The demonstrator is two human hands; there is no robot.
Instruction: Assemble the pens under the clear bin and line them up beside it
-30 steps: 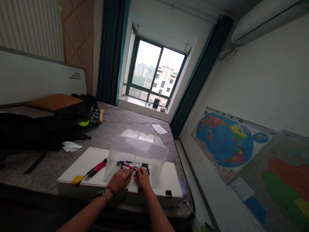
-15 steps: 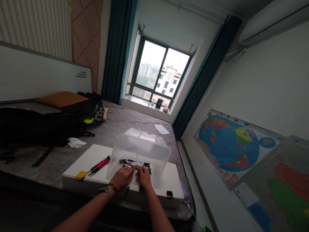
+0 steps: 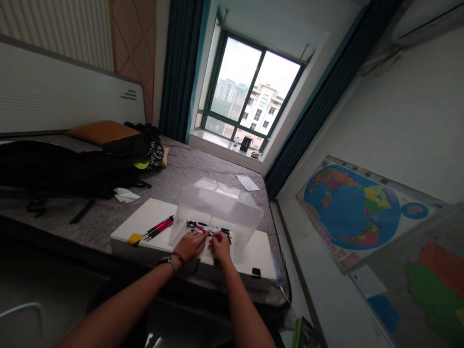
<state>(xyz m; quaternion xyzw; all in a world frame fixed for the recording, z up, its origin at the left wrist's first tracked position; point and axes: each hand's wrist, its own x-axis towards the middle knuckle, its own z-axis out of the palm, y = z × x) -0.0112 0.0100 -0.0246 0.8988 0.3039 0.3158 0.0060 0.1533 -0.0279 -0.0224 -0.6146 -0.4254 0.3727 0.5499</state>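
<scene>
A clear plastic bin [image 3: 250, 217] lies on its side with its opening towards me. Several pens [image 3: 226, 232], mostly black and clear, lie in a loose row inside it. My left hand [image 3: 191, 245] reaches in at the opening, its fingers closed at a red pen [image 3: 200, 227]. Close beside it, my right hand [image 3: 220, 247] is pinched at the right end of the same pen. The fingertips partly hide where each hand grips. Left of the bin, red and black pens [image 3: 158, 228] lie side by side on a white box [image 3: 145, 212].
The white boxes stand on a grey bed [image 3: 203, 164]. Yellow tape [image 3: 135, 239] and a black tab [image 3: 256, 272] mark their front edges. A crumpled tissue [image 3: 125, 195], a black bag [image 3: 68, 169] and a paper sheet [image 3: 248, 182] lie around. A wall map [image 3: 355, 208] hangs at right.
The camera view has shifted, so the bin and boxes sit slightly higher and further right. Both hands stay at the red pen, with little change in their grip.
</scene>
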